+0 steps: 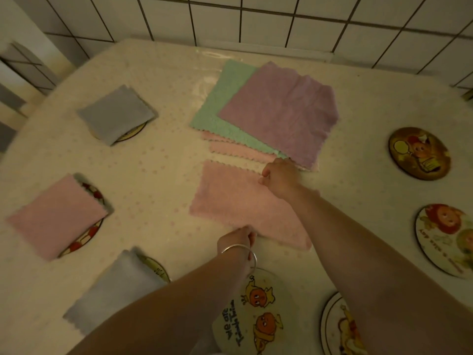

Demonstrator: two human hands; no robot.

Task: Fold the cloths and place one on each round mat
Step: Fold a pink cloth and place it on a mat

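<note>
At table [163, 160] centre, a pink cloth [238, 203] lies flat, w/ both hands on it. Left hand [236, 239], bangle [240, 254] on the wrist, pinches the cloth's near edge at 6 o'clock, fingers curled tight on the fabric. Right hand [280, 179] pinches the far right corner at about 1 o'clock, fingers bunched on the scalloped edge.

At 12 o'clock, just beyond the pink cloth, sits a stack of unfolded cloths: purple cloth [279, 111] on top, green cloth [220, 103] under it, pale pink ones [238, 149] peeking out at the near edge.

Left side, 3 folded cloths each on a round mat: grey cloth [116, 114] at 10 o'clock, mat [133, 131] mostly covered; folded pink [55, 216] at 9 o'clock over a red-patterned mat [90, 234]; lilac cloth [112, 288] at 7 o'clock, its mat [157, 270] showing only at the rim.

Bare mats: dark cartoon mat [419, 153] at 3 o'clock, light mat [445, 239] at 4 o'clock, another [337, 326] at 5 o'clock partly under the right forearm, and a "We are" mat [256, 313] at 6 o'clock, near the left wrist. Tiled wall [281, 21] behind the table.
</note>
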